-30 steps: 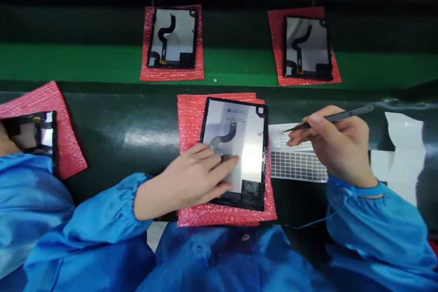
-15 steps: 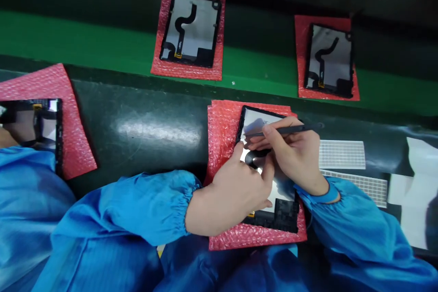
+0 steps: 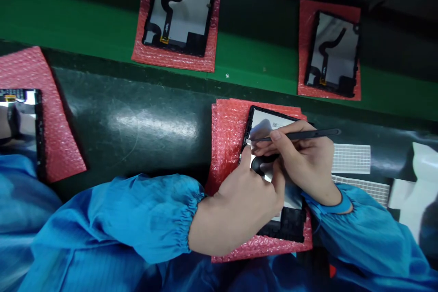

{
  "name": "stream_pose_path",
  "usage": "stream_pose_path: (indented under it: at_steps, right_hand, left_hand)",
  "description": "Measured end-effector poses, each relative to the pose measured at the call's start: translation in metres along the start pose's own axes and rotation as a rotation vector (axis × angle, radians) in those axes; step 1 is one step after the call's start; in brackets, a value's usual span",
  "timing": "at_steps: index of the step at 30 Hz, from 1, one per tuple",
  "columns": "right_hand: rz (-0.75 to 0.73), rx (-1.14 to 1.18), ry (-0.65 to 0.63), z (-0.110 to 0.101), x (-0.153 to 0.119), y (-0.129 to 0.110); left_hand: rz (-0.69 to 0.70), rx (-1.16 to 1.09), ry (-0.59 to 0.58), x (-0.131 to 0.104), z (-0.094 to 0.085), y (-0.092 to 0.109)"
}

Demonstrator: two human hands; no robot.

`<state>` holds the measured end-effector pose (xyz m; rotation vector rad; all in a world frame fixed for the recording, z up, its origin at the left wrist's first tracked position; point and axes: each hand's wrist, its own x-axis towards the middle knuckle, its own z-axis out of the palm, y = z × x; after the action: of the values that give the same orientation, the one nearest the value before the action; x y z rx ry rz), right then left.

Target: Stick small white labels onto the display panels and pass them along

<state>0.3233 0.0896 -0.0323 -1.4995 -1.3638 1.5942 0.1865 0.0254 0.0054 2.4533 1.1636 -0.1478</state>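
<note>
A tablet screen panel (image 3: 293, 223), with a black frame and a silvery back, lies on red bubble wrap bags (image 3: 224, 137) in front of me. My right hand (image 3: 304, 159) grips dark tweezers (image 3: 316, 133) like a pen. Their tip reaches the panel's upper left edge, at a small white piece (image 3: 248, 142). My left hand (image 3: 241, 198) rests over the panel, its index finger stretched out to that same edge just below the tip and its thumb apart. It holds nothing that I can see. Both hands hide much of the panel's middle and its black flex cable (image 3: 262, 163).
Two similar panels lie on red bubble wrap on the green strip (image 3: 239, 66), one at back left (image 3: 186, 13), one at back right (image 3: 335, 54). Sheets of small white stickers (image 3: 352, 159) and white paper (image 3: 415, 200) lie right. A co-worker's blue sleeve (image 3: 20, 191) and another panel (image 3: 39, 132) are left.
The view has shifted a little, so the surroundings sit differently in the picture. Both hands stay at the same panel edge, the tweezers still in the right, with little other movement.
</note>
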Motion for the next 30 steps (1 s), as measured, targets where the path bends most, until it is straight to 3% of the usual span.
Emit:
stream_pose_path:
  at_steps: [11,19,26,30]
  right_hand:
    - [-0.019,-0.02,-0.013,-0.001,0.001,0.002]
    - [-0.016,-0.038,-0.047,-0.003,0.001,0.002]
    - [-0.002,-0.033,-0.072,-0.001,0.003,0.001]
    - [0.019,0.039,-0.071,-0.004,0.003,-0.001]
  left_hand:
    - [-0.012,-0.009,-0.022,0.0,-0.003,-0.001]
    - [-0.032,-0.025,0.127,0.0,0.007,-0.003]
    - [-0.006,-0.047,0.041,0.003,0.005,-0.007]
    - [0.005,-0.02,0.071,0.001,0.004,-0.01]
